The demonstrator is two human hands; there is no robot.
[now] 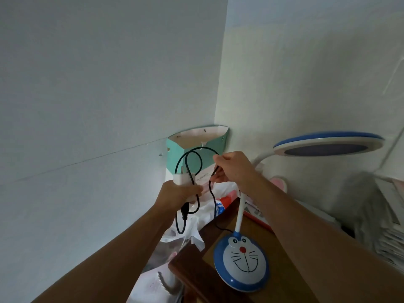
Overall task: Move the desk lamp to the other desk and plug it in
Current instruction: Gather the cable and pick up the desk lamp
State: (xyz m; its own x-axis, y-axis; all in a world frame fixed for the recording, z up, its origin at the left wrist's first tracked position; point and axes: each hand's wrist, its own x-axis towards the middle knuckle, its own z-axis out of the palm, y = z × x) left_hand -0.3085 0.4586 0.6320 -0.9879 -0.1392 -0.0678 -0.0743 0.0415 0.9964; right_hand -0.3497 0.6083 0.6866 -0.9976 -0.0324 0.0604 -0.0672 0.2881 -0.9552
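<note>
- Nearest to me, the desk lamp [241, 262] stands upright on the wooden counter [279, 248]. Its round blue-and-white cartoon-face base is flat on the wood, and its white neck rises behind the right arm to the round head, which hangs high to the right of the base.
- Just left of the lamp base, crumpled white plastic bags [192, 228] spill over the counter's edge.
- Above and left of the base, the left hand [179, 194] has its grip clenched round the white plug adapter [183, 179], prongs pointing up, with loops of the black cord [197, 158] gathered in the same fist.
- Above the base and right of the adapter, the right hand [232, 167] pinches a strand of that cord between its fingertips, drawing a loop up.
- Beyond both hands, farther from the lamp, a teal paper bag [196, 147] sits in the wall corner.
- I judge the lamp is already placed and the cord is being untangled. The next move calls for freeing enough slack and finding a socket; none shows from here.
</note>
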